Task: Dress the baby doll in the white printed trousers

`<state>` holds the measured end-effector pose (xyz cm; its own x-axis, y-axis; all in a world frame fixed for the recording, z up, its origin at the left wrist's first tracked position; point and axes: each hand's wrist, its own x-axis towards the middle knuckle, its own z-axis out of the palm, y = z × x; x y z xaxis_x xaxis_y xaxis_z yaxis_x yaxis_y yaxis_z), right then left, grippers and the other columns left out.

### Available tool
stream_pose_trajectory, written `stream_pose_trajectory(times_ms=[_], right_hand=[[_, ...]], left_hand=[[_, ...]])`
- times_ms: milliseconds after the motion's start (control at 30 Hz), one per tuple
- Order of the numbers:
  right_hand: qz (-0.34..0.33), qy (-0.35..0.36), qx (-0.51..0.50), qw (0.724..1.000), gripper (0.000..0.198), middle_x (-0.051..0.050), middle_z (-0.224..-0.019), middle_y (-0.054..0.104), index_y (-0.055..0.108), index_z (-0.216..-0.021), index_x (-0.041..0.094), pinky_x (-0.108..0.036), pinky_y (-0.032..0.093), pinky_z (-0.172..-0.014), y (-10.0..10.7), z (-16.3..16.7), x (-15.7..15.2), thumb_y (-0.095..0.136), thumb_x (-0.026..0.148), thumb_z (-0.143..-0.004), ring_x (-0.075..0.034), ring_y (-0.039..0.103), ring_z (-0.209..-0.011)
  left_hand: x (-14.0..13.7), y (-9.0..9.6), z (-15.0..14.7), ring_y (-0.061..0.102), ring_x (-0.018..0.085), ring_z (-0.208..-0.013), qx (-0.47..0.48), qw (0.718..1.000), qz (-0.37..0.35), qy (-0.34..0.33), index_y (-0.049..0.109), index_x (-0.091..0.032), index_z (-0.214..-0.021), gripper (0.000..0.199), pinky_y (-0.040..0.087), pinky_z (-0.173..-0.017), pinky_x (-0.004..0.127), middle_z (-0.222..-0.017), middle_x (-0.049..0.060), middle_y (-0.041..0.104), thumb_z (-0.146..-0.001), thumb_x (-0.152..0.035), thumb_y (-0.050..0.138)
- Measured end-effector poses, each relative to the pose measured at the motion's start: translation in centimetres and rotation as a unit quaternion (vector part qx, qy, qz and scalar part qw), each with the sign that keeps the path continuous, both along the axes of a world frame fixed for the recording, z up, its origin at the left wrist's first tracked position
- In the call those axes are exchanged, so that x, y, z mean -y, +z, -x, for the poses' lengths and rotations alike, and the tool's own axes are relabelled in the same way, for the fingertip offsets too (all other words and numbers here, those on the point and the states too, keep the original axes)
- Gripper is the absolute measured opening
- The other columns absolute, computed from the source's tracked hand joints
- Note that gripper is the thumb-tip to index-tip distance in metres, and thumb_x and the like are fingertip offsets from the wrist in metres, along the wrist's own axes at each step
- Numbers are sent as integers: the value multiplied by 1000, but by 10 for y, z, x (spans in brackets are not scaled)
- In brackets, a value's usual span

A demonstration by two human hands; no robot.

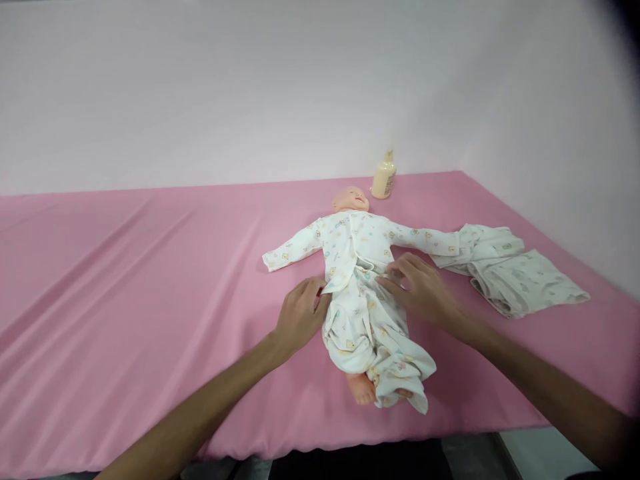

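Observation:
A baby doll [351, 199] lies on its back, dressed in a white printed baby shirt [340, 247] with long sleeves spread to both sides. White printed baby trousers [350, 327] cover its legs; one bare foot [361, 389] sticks out, and the other leg end is mostly inside bunched cloth. My left hand [303, 313] pinches the shirt's lower corner at the doll's waist. Across from it, my right hand [423, 290] has its fingers closed at the trousers' waistband, which shows under the raised shirt hem. Some of the pinched cloth is hidden behind my fingers.
A cream pump bottle [383, 179] stands beyond the doll's head near the wall. Folded white printed cloth [525, 280] lies to the right, touching the doll's sleeve. Everything rests on a pink sheet [150, 300] with wrinkles, its front edge close to me.

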<state>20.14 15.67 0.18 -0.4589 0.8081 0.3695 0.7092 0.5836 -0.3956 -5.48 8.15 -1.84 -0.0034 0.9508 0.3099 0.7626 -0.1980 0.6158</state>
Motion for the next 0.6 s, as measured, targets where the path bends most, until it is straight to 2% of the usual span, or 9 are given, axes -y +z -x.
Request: stream_pose_trajectory(times_ms=[133, 200, 267, 367, 433, 500, 600], right_hand=[[147, 58, -83, 984, 25, -4, -101, 66, 62, -103, 24, -36, 48, -81, -11, -37, 1, 52, 46, -98, -21, 61, -89], [206, 79, -99, 970, 25, -4, -103, 67, 63, -107, 25, -35, 50, -79, -15, -45, 2, 52, 45, -97, -20, 61, -88], [245, 89, -111, 959, 22, -4, -101, 68, 64, -105, 24, -34, 51, -75, -17, -45, 2, 53, 42, -96, -19, 61, -85], [259, 90, -129, 953, 18, -3, -96, 67, 62, -103, 22, -32, 51, -71, -21, -42, 5, 54, 35, -94, -18, 60, -81], [247, 93, -135, 955, 17, -3, -93, 66, 62, -104, 21, -32, 52, -72, -25, -42, 8, 56, 33, -92, -17, 59, -80], [231, 93, -144, 958, 20, -3, -92, 65, 62, -105, 21, -32, 52, -73, -30, -43, 11, 59, 34, -91, -17, 59, -80], [212, 80, -156, 961, 20, -4, -93, 65, 63, -103, 20, -33, 51, -71, -36, -45, 15, 60, 37, -91, -17, 58, -79]], left_hand=[[-9, 19, -2, 56, 18, -84, 10, 1000, -5, 0, 51, -22, -95, 6, 43, -74, 31, -93, 1, 62, -90, -26, 53], [-20, 37, -8, 56, 18, -92, -3, 999, -25, -42, 51, -21, -99, 12, 45, -80, 32, -100, 3, 60, -87, -22, 53], [-34, 57, -18, 54, 20, -101, -45, 991, -24, -120, 52, -20, -106, 21, 45, -85, 33, -110, 5, 58, -85, -17, 51], [-60, 77, -41, 52, 23, -105, -176, 954, 4, -241, 56, -19, -115, 30, 43, -89, 36, -115, 7, 57, -85, -17, 51], [-75, 80, -57, 53, 24, -101, -267, 917, 6, -295, 60, -18, -112, 25, 42, -87, 37, -110, 8, 57, -88, -21, 51], [-86, 76, -72, 54, 24, -98, -322, 890, -6, -322, 62, -17, -108, 21, 42, -85, 37, -106, 9, 58, -91, -23, 53], [-93, 68, -89, 56, 23, -93, -368, 867, -30, -334, 63, -16, -103, 15, 42, -81, 36, -102, 9, 59, -92, -24, 57]])
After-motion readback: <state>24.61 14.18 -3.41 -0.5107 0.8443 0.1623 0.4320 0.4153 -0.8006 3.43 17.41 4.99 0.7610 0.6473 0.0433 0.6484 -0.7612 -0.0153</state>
